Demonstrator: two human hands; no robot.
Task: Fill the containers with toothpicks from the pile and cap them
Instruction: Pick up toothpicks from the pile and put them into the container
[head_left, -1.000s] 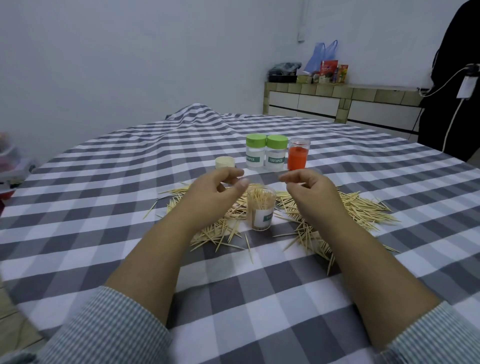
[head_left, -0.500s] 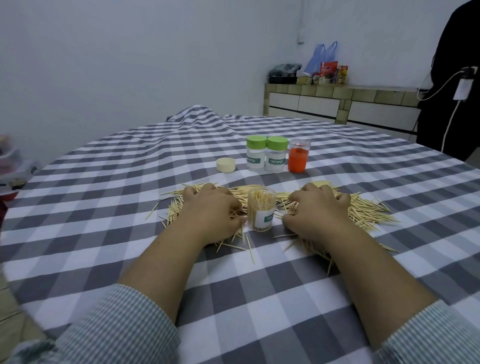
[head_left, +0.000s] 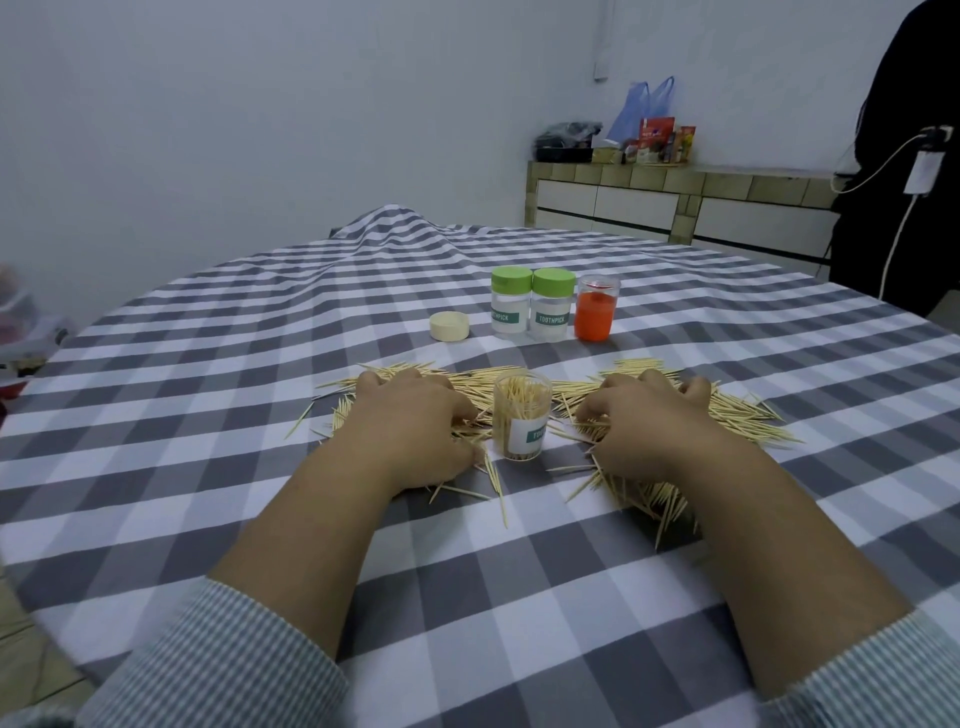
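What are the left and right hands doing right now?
Left hand: fingers curled down into the toothpick pile, gathering toothpicks.
Right hand: likewise, fingers curled into the pile.

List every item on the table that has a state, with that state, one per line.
Open container: upright, uncapped, packed with toothpicks.
Two green-capped containers: upright, capped, side by side.
Orange container: upright, contents unclear.
Cream cap: loose on the cloth, on no container.
Toothpick pile: scattered flat.
Left hand: fingers curled down into the pile.
Right hand: fingers curled down into the pile.
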